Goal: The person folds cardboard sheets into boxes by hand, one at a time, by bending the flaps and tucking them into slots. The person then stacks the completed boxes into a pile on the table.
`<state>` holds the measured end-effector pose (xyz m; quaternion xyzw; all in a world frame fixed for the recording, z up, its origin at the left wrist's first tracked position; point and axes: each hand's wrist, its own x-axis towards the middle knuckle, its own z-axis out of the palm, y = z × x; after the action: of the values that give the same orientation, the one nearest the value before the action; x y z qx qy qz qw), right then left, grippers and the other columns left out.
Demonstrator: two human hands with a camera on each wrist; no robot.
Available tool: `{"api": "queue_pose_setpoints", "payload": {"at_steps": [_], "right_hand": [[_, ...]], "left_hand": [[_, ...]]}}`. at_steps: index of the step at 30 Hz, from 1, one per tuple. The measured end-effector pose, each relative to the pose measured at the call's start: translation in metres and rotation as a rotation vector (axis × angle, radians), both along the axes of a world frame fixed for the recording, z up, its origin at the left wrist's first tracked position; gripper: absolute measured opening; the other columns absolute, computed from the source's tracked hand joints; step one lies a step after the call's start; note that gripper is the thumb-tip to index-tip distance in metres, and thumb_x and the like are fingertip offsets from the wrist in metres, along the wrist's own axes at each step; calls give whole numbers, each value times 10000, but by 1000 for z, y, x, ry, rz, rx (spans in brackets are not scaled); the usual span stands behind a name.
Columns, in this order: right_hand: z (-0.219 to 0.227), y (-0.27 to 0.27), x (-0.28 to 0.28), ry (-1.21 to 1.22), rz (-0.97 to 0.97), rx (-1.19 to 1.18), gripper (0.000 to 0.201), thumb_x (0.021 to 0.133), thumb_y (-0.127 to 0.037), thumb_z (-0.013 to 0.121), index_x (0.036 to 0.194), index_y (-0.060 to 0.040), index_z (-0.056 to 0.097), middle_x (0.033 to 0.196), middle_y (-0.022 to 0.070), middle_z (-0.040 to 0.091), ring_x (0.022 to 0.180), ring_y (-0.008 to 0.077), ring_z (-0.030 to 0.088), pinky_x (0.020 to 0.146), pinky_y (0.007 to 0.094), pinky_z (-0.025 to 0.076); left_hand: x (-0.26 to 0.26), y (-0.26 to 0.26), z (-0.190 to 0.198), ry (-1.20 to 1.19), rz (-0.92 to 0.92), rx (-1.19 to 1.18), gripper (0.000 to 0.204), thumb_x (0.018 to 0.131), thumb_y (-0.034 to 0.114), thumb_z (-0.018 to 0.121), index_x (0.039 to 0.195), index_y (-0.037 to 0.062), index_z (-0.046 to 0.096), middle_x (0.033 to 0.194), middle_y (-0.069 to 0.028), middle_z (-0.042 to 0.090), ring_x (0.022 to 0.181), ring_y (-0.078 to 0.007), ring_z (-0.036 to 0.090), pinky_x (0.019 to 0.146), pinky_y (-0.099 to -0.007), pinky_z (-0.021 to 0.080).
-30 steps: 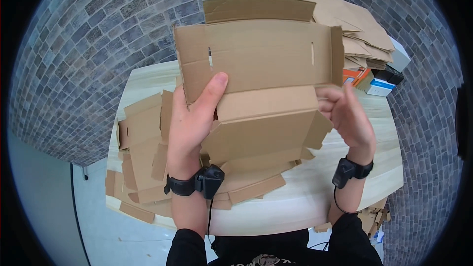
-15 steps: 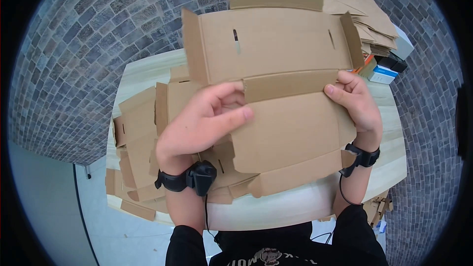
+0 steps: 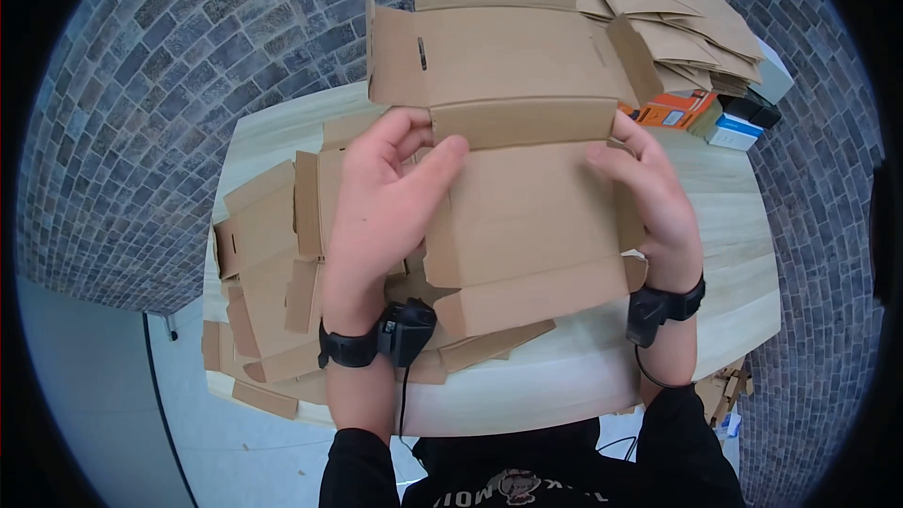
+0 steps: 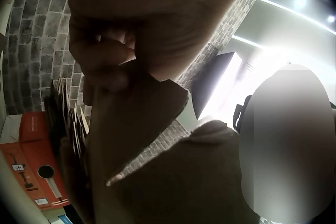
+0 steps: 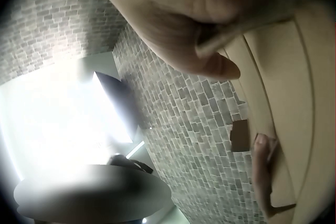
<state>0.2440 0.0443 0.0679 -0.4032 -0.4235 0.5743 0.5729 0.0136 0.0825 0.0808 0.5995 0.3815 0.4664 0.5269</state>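
Brown cardboard forms the partly folded box (image 3: 536, 212) that the left hand (image 3: 390, 193) and right hand (image 3: 660, 193) pinch at opposite sides above the surface (image 3: 729, 254) in the head view, the left wrist view showing fingers (image 4: 102, 53) on its edge, the right wrist view both hands beside its creases.

Your head camera faces forward and down over the carton (image 3: 536, 216). Close by, tilted wrist cameras look past your left hand (image 4: 163, 19) and right hand (image 5: 184, 24) to the ceiling (image 4: 278, 22). Head and left-wrist views share the far-right orange box (image 3: 679, 113).
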Motion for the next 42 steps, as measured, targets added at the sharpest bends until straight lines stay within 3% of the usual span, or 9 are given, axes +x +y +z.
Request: {"api": "queue_pose_setpoints", "payload": {"at_steps": [5,8,19,25,31,33,35,37,42], "right_hand": [[9,-6,-8,16,-31,29,439,858,-57,592,1277,8,480,1151,93,605,1008,138,600,857,271,485],[9,-7,-9,-5,-63,52,441,856,-47,586,1281,4,480,1162,98,603,1013,143,601,860,275,487],[12,-8,-6,-69,-49,81,442,880,-97,580,1290,24,468,1175,102,607,1005,137,610,858,262,487],[12,-15,10,451,174,56,517,945,-183,494,1386,41,345,1234,157,570,1037,188,613,846,260,507],[17,-24,10,-139,264,374,608,888,-32,521,1432,65,267,1263,245,533,1027,191,627,824,244,489],[22,-27,-1,-94,262,332,698,815,12,597,1436,58,280,1277,225,535,1082,185,592,875,260,454],[22,-23,-4,-733,97,639,793,767,-58,697,1437,53,288,1330,196,506,1187,213,525,965,299,400],[17,-22,-13,-668,59,624,919,704,-180,800,1436,53,296,1405,158,444,1298,225,420,1054,326,315],[22,-24,-18,-397,-3,560,773,908,-404,601,1439,58,281,1458,184,363,1361,246,333,1109,335,231]], "left_hand": [[6,3,-5,-120,8,101,322,908,225,634,1080,-35,552,810,-32,642,556,1,516,397,-177,362],[3,-8,12,-225,-37,-175,334,909,245,632,1091,-24,553,704,4,593,466,-13,480,371,-175,345],[-2,-2,4,-112,-109,-98,250,935,240,583,983,-4,608,601,13,563,370,-30,447,312,-180,312],[-19,13,-5,-346,-2,-98,185,927,174,582,783,58,577,615,13,575,406,-43,483,341,-189,343],[-35,18,-4,-507,125,-94,142,924,158,578,875,29,615,775,-6,641,629,-40,569,556,-188,445],[-29,18,-4,-489,171,-61,146,925,159,577,875,26,612,791,-10,642,654,-41,572,571,-192,448],[-21,17,-4,-472,215,-29,150,925,159,576,874,23,609,806,-14,643,679,-42,576,587,-196,451],[-18,16,-4,-474,235,-30,158,929,162,571,865,22,605,824,-15,640,715,-45,577,623,-201,454],[-21,20,-12,-418,208,15,134,931,142,565,944,11,592,863,-25,643,731,-49,578,639,-210,460]]}}
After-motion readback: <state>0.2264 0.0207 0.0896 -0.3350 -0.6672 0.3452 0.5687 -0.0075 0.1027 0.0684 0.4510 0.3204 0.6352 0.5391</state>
